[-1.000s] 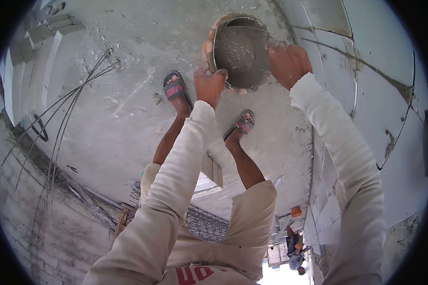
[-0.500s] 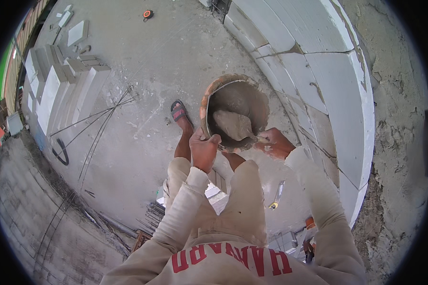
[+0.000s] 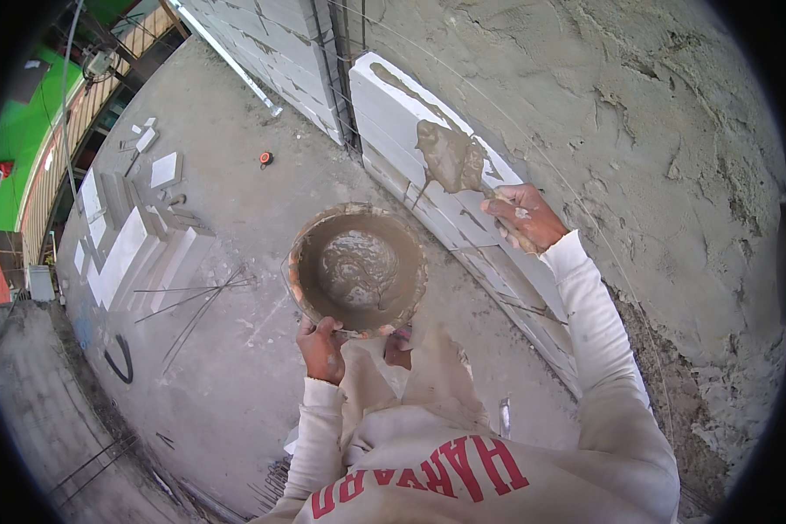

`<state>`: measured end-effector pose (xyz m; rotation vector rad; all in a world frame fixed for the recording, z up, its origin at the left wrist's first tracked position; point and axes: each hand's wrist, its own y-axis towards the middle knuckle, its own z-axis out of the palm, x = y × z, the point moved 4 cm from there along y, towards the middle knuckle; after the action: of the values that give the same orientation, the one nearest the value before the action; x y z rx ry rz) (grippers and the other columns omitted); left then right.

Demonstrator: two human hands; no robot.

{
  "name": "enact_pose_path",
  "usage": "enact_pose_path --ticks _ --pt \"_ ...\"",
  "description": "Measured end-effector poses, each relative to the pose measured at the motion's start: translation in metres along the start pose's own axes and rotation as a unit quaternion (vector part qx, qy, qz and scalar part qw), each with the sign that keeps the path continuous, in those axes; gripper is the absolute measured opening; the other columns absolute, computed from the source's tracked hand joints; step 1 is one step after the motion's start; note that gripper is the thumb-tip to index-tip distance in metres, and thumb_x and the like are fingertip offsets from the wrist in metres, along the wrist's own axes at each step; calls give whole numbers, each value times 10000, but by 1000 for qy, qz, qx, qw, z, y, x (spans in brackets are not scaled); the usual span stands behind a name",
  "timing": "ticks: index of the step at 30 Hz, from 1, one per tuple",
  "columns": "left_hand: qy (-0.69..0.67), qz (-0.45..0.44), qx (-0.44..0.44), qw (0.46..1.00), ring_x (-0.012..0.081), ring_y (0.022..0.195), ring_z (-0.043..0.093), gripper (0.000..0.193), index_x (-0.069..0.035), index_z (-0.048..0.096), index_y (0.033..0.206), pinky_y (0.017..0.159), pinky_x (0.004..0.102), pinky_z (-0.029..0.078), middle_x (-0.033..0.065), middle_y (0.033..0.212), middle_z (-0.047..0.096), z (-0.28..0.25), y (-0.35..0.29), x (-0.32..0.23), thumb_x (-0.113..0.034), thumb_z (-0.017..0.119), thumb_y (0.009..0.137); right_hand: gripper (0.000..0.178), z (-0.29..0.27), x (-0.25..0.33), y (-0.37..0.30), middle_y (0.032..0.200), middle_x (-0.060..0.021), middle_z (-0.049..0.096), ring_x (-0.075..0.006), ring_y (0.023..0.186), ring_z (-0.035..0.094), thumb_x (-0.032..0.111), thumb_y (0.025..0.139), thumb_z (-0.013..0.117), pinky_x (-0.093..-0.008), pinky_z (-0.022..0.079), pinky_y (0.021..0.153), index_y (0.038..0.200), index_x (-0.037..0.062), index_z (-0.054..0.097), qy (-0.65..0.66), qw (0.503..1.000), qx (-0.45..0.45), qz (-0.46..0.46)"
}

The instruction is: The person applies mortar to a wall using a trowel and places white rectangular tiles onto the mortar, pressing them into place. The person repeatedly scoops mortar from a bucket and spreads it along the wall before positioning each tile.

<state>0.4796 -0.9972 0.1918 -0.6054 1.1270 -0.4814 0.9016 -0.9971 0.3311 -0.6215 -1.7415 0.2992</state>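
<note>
Risen from the pan since half a second ago, right hand (image 3: 522, 217) closed around a trowel (image 3: 450, 159) heaped with wet mortar, over the white block wall (image 3: 384, 96). Left hand (image 3: 321, 348) gripping the mortar pan (image 3: 358, 269) rim, kept level, close by.

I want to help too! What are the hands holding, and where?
Left hand holds the mortar pan by its near rim; right hand holds a loaded trowel by its handle.
</note>
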Motion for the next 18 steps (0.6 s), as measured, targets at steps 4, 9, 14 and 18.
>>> enact_pose_path --ticks 4,9,14,18 --pt "11 53 -10 998 273 796 680 183 -45 589 1092 717 512 661 90 950 630 -26 -23 -9 -21 573 911 326 -51 -27 32 706 -147 668 -296 605 642 324 900 752 -421 530 619 890 3 699 -295 932 -187 -95" --pt "33 75 -68 994 258 833 659 220 -48 570 1104 729 512 653 79 965 614 -70 -51 -22 -21 589 887 459 -61 -84 -25 1065 -259 729 -446 1050 687 350 883 723 -518 535 966 1213 31 695 -465 853 -235 -19" --pt "57 81 -126 987 214 806 653 199 -50 609 1059 708 428 612 55 910 609 -102 -76 -20 -46 606 859 433 -82 -136 -121 1047 -253 732 -439 1057 681 359 893 695 -536 526 958 1198 51 690 -458 858 -217 80" --pt "78 65 -121 987 239 837 661 192 -37 604 1037 735 461 627 75 934 614 -104 -80 -20 -25 600 846 416 -105 -176 -179 1028 -246 737 -439 1053 681 365 888 695 -539 529 949 1183 71 695 -446 852 -250 111"
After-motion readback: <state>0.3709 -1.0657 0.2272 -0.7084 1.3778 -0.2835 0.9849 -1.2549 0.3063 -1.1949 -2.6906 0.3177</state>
